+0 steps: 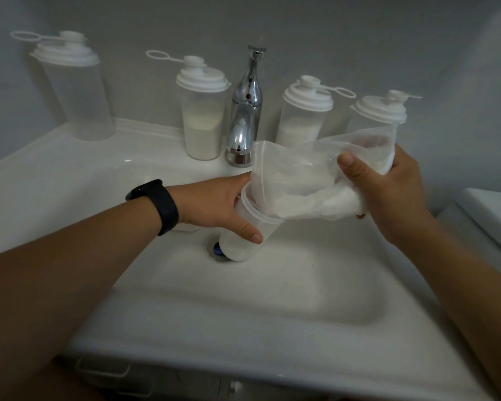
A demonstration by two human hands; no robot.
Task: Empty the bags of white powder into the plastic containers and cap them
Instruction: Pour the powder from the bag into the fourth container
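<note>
An uncapped clear plastic container (245, 241) stands tilted in the sink basin over the drain, with white powder in its bottom. My left hand (214, 205) grips its upper wall. My right hand (388, 186) holds a clear plastic bag of white powder (307, 180) by its closed end. The bag is tipped so its open mouth sits inside the container's rim. Four capped containers stand on the ledge behind: an empty-looking one (75, 91) at far left, one (201, 117) with powder left of the tap, one (301, 117) with powder right of it, and one (379, 111) partly hidden by the bag.
A chrome tap (245, 111) rises at the back of the white sink (243, 308). The drain (216, 248) lies beside the container's base. A white toilet cistern (492, 215) edges in at the right. A cabinet front shows below the sink.
</note>
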